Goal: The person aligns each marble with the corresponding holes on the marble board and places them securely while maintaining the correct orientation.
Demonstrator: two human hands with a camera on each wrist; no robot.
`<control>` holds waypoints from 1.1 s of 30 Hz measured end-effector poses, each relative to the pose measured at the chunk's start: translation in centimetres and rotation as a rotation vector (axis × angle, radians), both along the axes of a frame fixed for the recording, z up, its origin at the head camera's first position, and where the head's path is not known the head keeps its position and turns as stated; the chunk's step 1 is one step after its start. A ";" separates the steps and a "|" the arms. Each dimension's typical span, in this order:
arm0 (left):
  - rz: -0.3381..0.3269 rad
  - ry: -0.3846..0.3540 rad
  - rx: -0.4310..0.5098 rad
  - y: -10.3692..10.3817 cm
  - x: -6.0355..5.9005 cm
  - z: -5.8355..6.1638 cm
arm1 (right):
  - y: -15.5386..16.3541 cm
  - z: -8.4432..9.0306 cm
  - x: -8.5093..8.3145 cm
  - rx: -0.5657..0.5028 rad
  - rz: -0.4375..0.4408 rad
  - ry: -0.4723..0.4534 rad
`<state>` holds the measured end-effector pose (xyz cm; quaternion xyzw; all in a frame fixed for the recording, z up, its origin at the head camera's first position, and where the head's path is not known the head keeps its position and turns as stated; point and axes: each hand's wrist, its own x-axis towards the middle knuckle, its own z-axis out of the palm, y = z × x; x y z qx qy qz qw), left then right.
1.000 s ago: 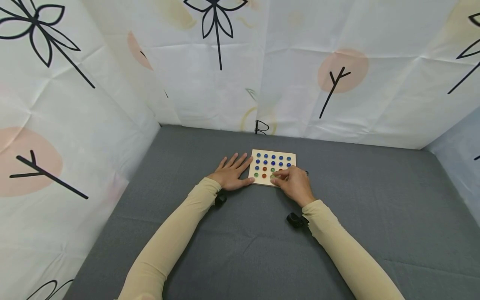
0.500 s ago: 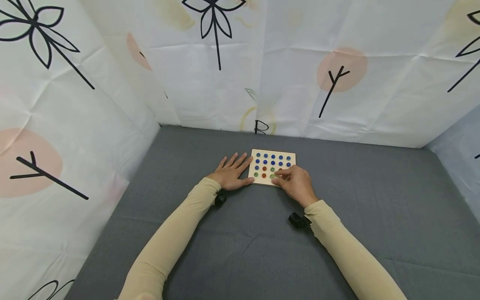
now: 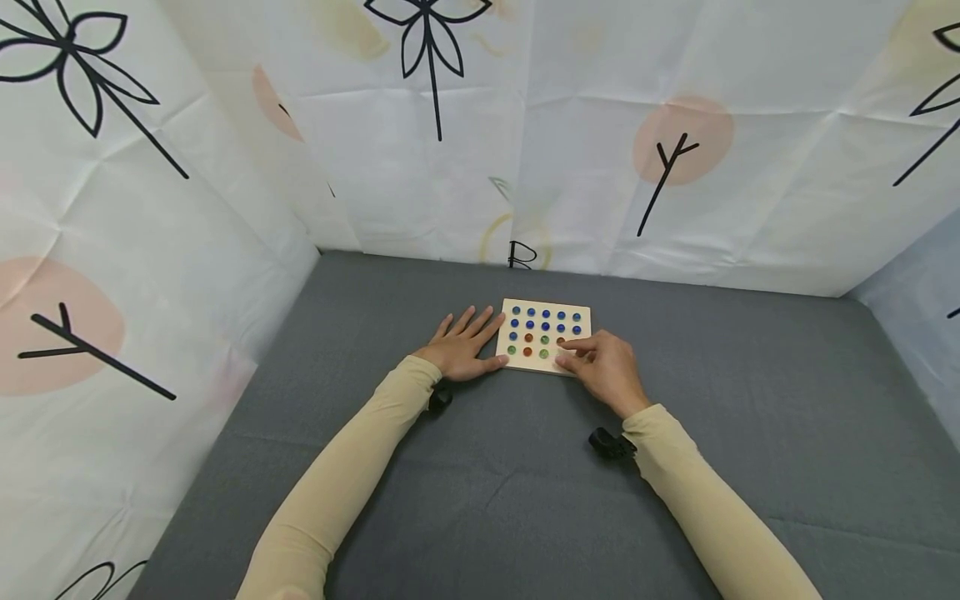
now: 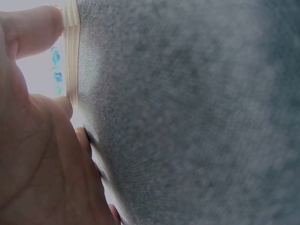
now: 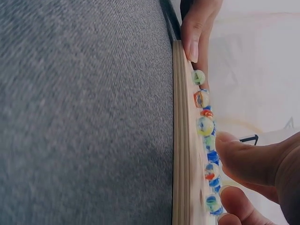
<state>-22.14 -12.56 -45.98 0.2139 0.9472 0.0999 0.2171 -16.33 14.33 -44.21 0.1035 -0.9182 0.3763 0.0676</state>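
A square, pale wooden board lies flat, with rows of glass marbles seated on it. Blue marbles fill the far rows; red marbles and green marbles sit nearer. My left hand is spread at the board's left side, its thumb over the near corner and fingertips along the edge. Over the near right part is my right hand, thumb and fingers bent but apart, with nothing seen between them. In the right wrist view its thumb is close to the marbles. This hand hides some right-hand places.
Grey cloth covers the table. White patterned fabric rises behind the board and at both sides. A black wrist camera sits under the right sleeve, and another camera under the left cuff.
My right hand has shifted right, away from the green marble in the nearest row, which now shows fully. The left hand and the board stay almost as they were.
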 end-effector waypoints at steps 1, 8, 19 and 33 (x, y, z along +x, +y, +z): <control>0.000 -0.001 -0.001 0.0 0.0 0.0 | 0.1 0.0 0.0 0.004 0.002 0.005; 0.004 -0.003 0.010 0.0 0.0 0.0 | 1.0 0.2 0.1 0.006 -0.005 0.015; 0.005 0.001 0.001 0.0 0.0 -0.1 | 2.6 0.2 0.3 0.034 -0.053 -0.009; 0.007 0.001 -0.007 0.1 -0.1 -0.1 | 4.7 0.0 0.4 0.075 -0.085 0.004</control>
